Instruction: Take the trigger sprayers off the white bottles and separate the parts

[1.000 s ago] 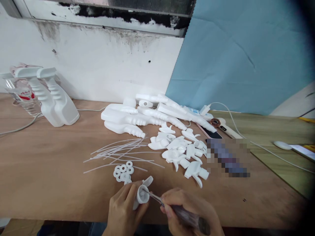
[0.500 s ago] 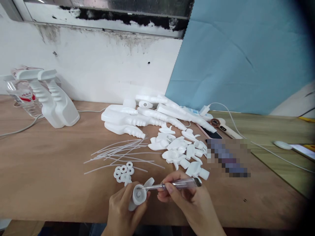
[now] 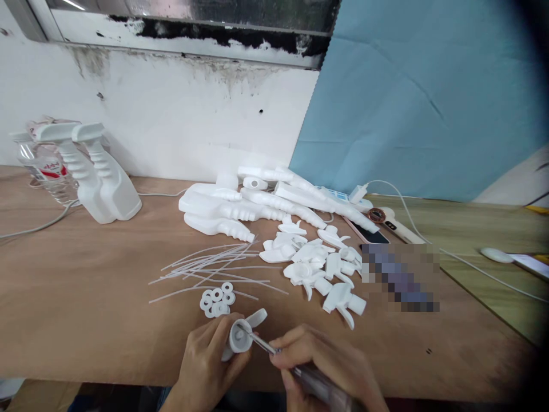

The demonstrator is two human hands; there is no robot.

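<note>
Right hand at 5 o'clock and left hand at 7, both pinching: the right a screwdriver, the left a white spray head, mouth angled toward the tip (presumably for access). Washers lie off its 11 o'clock, seemingly within reach.

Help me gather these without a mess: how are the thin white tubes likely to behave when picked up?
The thin white tubes are probably flexible but springy, since some bow gently along their length. They are likely light, being so slender. Lifting one may drag others, because several lie crossed over each other.
</note>
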